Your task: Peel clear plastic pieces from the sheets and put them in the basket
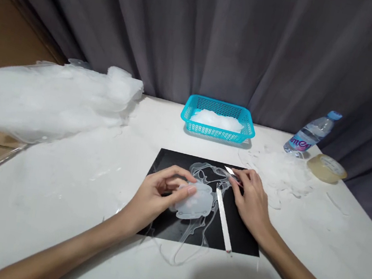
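My left hand (168, 188) pinches a frosted, translucent plastic piece (197, 202) with rounded edges between thumb and fingers, over a black mat (241, 236). Thin clear plastic offcut strips (189, 233) trail around and below it, past the mat's front edge. Near the mat's back right, my right hand (249, 193) has its thumb and fingers closed by a small, bright, pointed blade-like thing (229, 170); its other end is hidden by the fingers. A slim white stick-like tool (224, 222) with a dark tip lies slanted on the mat between my hands.
A blue basket (216, 135) holding frosted pieces stands behind the mat. At left is a large heap of translucent sheets (55, 101). Clear scraps (279, 172), a tilted water bottle (310, 135) and a tape roll (326, 169) are at right. A grey curtain (222, 37) hangs behind.
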`<state>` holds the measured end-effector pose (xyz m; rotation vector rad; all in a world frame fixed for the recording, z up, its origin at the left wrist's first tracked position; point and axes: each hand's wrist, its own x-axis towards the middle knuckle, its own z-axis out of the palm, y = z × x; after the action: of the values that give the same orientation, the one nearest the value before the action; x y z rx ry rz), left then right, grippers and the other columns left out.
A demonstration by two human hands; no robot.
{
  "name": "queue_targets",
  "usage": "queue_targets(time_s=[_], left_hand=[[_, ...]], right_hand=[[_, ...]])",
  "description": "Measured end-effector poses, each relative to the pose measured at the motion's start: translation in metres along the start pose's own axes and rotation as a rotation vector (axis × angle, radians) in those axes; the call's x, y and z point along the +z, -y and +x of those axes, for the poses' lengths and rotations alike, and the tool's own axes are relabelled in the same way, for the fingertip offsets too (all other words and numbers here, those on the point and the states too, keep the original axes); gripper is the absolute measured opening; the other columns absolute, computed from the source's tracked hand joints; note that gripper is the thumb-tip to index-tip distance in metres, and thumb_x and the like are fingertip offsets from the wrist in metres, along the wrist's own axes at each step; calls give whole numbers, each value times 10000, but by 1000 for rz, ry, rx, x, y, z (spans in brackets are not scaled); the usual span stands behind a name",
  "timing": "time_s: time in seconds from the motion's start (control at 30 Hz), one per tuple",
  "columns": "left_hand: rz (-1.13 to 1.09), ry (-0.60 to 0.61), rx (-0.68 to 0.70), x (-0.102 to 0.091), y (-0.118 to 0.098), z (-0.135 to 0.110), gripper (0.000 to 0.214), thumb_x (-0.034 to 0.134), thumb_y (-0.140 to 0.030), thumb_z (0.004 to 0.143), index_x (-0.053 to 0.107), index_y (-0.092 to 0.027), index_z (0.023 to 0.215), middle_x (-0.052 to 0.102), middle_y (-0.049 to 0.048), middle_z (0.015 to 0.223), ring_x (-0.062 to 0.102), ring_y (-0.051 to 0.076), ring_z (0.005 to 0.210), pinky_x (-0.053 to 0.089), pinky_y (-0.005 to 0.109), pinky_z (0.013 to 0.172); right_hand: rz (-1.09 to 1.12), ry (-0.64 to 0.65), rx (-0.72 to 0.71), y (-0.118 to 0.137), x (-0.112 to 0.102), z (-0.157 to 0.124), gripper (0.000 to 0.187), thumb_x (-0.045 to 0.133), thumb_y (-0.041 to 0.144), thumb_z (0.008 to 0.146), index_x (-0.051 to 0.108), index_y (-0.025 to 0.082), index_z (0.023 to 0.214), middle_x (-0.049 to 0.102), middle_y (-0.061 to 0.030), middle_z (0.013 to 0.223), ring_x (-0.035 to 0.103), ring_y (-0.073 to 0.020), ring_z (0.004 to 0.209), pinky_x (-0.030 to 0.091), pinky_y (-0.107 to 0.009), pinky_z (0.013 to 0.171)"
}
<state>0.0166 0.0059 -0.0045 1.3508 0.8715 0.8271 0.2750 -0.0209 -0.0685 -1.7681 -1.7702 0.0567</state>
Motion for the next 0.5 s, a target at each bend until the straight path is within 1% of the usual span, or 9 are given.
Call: queue_targets(time_s=[0.1, 0.17, 0.23, 0.3, 0.37, 0.43, 0.5], left_hand=[[-28, 21, -25, 0, -2, 1, 248, 779, -367, 904, 696, -173, 1034, 713, -19, 733, 583, 76, 498, 507, 166, 450], [-48, 34, -28, -1, -4, 2, 249, 768, -364, 913, 690, -170, 1048, 716, -24, 723, 612, 78, 458, 521, 171, 441], [-57, 36, -19, -2, -4, 3, 244, 759, -354, 924, 686, -169, 1065, 729, -22, 739, 654, 87, 441, 521, 167, 437], [-70, 37, -13, -4, -2, 4, 245, 753, -347, 932, 682, -170, 1085, 744, -16, 765, 679, 97, 432, 523, 165, 429], [-89, 42, -13, -5, 1, 5, 254, 753, -345, 934, 677, -172, 1103, 750, -11, 785, 688, 105, 430, 530, 164, 421], [-101, 58, -16, -6, 3, 6, 273, 754, -351, 933, 672, -176, 1125, 749, -7, 803, 705, 118, 453, 550, 172, 423], [-98, 75, -17, -5, 5, 6, 287, 747, -367, 938, 673, -181, 1143, 737, -8, 814, 715, 125, 474, 568, 182, 433]], right_hand=[[-70, -32, -22, -1, 1, 0, 336, 486, 398, 1055, 703, 190, 1205, 639, -129, 1062, 557, -324, 1014, 533, -485, 822], [-67, -82, -41, -1, 0, 1, 325, 505, 395, 1045, 708, 192, 1198, 626, -132, 1061, 537, -325, 1013, 520, -507, 863], [-3, -134, -59, 5, -3, 1, 296, 520, 379, 1039, 706, 206, 1191, 607, -128, 1072, 536, -318, 1036, 506, -515, 914], [144, -142, -75, 15, -10, 1, 259, 516, 351, 1046, 704, 219, 1166, 598, -115, 1073, 555, -296, 1058, 510, -481, 922], [342, -81, -98, 28, -18, -2, 245, 493, 328, 1059, 699, 227, 1143, 613, -99, 1059, 590, -259, 1039, 523, -420, 882], [504, 33, -115, 42, -25, -6, 238, 493, 334, 1063, 697, 237, 1137, 648, -73, 1011, 621, -224, 962, 524, -377, 832], [619, 150, -88, 52, -27, -9, 211, 539, 358, 1043, 702, 234, 1096, 676, -44, 933, 626, -194, 856, 519, -346, 781]])
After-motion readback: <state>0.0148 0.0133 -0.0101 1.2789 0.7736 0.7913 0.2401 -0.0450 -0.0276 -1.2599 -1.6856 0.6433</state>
